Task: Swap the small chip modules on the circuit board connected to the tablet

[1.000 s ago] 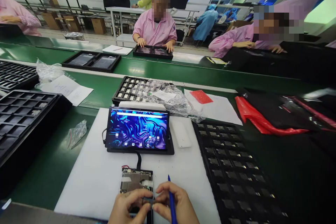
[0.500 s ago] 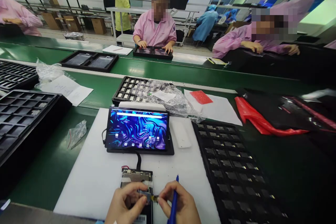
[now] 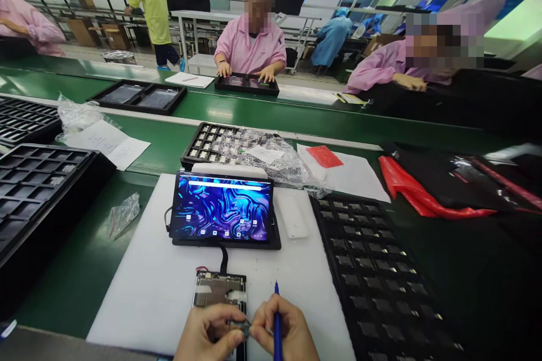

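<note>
My left hand (image 3: 214,334) pinches a small flat grey electronic part (image 3: 242,327) between thumb and fingers. My right hand (image 3: 283,327) touches the part's right end with its fingertips, and a slim blue pen-like tool (image 3: 277,321) is gripped in it, pointed end up. Under my left hand lies an opened device with a bare circuit board (image 3: 220,287), its lower half partly covered. A black flat cable (image 3: 223,260) runs from that device up to a lit tablet screen (image 3: 222,208) with a blue swirl picture, propped on a dark stand.
A white foam mat (image 3: 139,293) lies beneath. To its right is a black compartment tray (image 3: 339,231) of small parts; another black tray (image 3: 42,180) stands left. Bubble wrap (image 3: 271,152) covers a tray behind the screen. Co-workers in pink sit across the green bench (image 3: 237,111).
My right hand has shifted slightly left and the blue tool is more upright. The small part's yellow tail no longer shows. A person in yellow has walked left in the background.
</note>
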A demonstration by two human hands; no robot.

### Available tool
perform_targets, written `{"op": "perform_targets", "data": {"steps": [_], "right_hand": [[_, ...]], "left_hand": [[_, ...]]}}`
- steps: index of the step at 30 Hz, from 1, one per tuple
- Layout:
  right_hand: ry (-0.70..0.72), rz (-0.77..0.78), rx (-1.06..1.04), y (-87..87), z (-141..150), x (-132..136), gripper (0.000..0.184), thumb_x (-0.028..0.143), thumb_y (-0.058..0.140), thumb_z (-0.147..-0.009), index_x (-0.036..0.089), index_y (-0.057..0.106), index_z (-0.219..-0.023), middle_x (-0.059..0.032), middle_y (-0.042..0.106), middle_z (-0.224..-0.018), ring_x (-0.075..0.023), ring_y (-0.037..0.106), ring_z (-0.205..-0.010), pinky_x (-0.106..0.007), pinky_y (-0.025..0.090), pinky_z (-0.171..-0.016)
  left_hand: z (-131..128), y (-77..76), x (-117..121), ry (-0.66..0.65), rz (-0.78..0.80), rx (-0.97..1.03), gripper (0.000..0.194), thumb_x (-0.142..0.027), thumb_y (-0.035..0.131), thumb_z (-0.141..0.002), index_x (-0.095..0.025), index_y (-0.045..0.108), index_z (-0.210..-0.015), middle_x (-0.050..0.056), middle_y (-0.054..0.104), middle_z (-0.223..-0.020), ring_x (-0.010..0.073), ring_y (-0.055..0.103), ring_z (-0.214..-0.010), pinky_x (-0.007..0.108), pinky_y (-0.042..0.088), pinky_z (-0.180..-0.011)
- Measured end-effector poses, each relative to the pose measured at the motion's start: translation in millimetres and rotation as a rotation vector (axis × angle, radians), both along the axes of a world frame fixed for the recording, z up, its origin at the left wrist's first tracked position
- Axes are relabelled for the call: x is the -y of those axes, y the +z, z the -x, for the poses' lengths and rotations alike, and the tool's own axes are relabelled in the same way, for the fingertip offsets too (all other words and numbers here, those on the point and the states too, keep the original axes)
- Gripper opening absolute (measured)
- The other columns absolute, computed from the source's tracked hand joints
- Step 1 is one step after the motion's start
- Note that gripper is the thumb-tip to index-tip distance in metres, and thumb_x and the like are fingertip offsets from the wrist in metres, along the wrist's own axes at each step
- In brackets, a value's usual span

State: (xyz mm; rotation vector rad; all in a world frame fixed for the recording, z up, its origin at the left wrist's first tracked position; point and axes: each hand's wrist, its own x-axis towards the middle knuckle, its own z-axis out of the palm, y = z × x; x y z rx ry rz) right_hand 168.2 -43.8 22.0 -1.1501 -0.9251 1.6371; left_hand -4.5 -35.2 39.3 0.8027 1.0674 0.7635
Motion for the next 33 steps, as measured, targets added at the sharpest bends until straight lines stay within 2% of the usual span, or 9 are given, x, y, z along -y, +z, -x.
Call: {"op": "perform_targets", "data": {"steps": [6, 8, 10, 13, 16, 19, 22, 27, 33], "right_hand": [[0.012, -0.014, 0.049, -7.9, -1, 2, 0.032, 0.033, 0.077, -0.071, 0.020, 0.048, -0.066, -0.0007, 0.067, -0.063, -0.0111, 0.059, -0.053, -0.021, 0.045, -0.053], [-0.031, 0.028, 0.011, -6.0, 1, 4, 0.031, 0.038, 0.076, -0.072, 0.020, 0.051, -0.071, -0.0025, 0.070, -0.071, -0.0121, 0.063, -0.052, -0.021, 0.046, -0.050], [-0.063, 0.002, -0.043, -3.2, 3, 7, 0.027, 0.039, 0.073, -0.075, 0.021, 0.053, -0.074, -0.0040, 0.072, -0.076, -0.0133, 0.065, -0.054, -0.022, 0.049, -0.050], [-0.021, -0.121, -0.034, -1.0, 3, 7, 0.017, 0.025, 0.071, -0.077, 0.022, 0.055, -0.075, -0.0041, 0.073, -0.079, -0.0151, 0.068, -0.067, -0.025, 0.054, -0.064], [-0.041, -0.229, 0.113, -4.8, -1, 4, 0.020, 0.008, 0.069, -0.072, 0.022, 0.055, -0.074, -0.0020, 0.072, -0.078, -0.0149, 0.068, -0.071, -0.025, 0.054, -0.069], [-0.268, -0.379, 0.349, -12.6, -3, -3, 0.022, 0.004, 0.066, -0.070, 0.023, 0.055, -0.071, 0.0005, 0.068, -0.074, -0.0141, 0.067, -0.070, -0.021, 0.055, -0.068], [-0.462, -0.443, 0.513, -17.9, 0, -11, 0.018, 0.007, 0.065, -0.071, 0.023, 0.056, -0.071, 0.0008, 0.066, -0.072, -0.0143, 0.067, -0.069, -0.020, 0.055, -0.067], [-0.445, -0.472, 0.642, -16.6, 5, -17, 0.014, 0.009, 0.064, -0.071, 0.022, 0.057, -0.072, -0.0004, 0.067, -0.071, -0.0156, 0.068, -0.065, -0.020, 0.056, -0.063], [-0.410, -0.470, 0.695, -21.0, 6, -13, 0.015, 0.010, 0.061, -0.074, 0.023, 0.054, -0.071, -0.0012, 0.067, -0.073, -0.0170, 0.067, -0.069, -0.023, 0.055, -0.066]], "left_hand": [[1, -11.4, 3, -0.002, -0.169, -0.081, 0.040, -0.052, 0.072, -0.072, -0.017, 0.060, -0.086, -0.005, 0.061, -0.053, 0.0070, 0.051, -0.046, 0.016, 0.037, -0.048], [2, -13.1, 2, -0.005, -0.369, -0.153, 0.025, -0.043, 0.067, -0.081, -0.020, 0.058, -0.079, -0.003, 0.066, -0.059, 0.0088, 0.059, -0.050, 0.016, 0.044, -0.051], [4, -9.5, 0, -0.023, -0.639, -0.218, 0.015, -0.030, 0.061, -0.087, -0.021, 0.057, -0.075, 0.001, 0.073, -0.076, 0.0117, 0.067, -0.062, 0.019, 0.052, -0.060], [7, 3.1, -10, -0.083, -1.026, -0.341, 0.018, -0.015, 0.051, -0.091, -0.021, 0.057, -0.075, 0.005, 0.074, -0.088, 0.0130, 0.070, -0.073, 0.019, 0.055, -0.065], [11, 13.1, -24, -0.119, -1.279, -0.513, 0.019, -0.020, 0.048, -0.094, -0.020, 0.059, -0.078, 0.008, 0.073, -0.089, 0.0154, 0.069, -0.077, 0.024, 0.057, -0.070], [15, 11.2, -34, -0.184, -1.313, -0.637, 0.017, -0.029, 0.048, -0.095, -0.019, 0.062, -0.094, 0.009, 0.072, -0.092, 0.0174, 0.068, -0.082, 0.027, 0.057, -0.073], [16, 1.3, -39, -0.200, -1.222, -0.686, 0.017, -0.023, 0.044, -0.096, -0.018, 0.060, -0.097, 0.007, 0.069, -0.085, 0.0155, 0.067, -0.076, 0.025, 0.057, -0.068], [13, -10.2, -38, -0.208, -1.237, -0.758, 0.019, -0.019, 0.042, -0.096, -0.018, 0.061, -0.097, 0.006, 0.067, -0.082, 0.0166, 0.064, -0.072, 0.027, 0.055, -0.064], [14, -12.0, -37, -0.233, -1.224, -0.797, 0.022, -0.017, 0.039, -0.096, -0.018, 0.061, -0.100, 0.005, 0.066, -0.080, 0.0161, 0.063, -0.070, 0.027, 0.054, -0.063]]}}
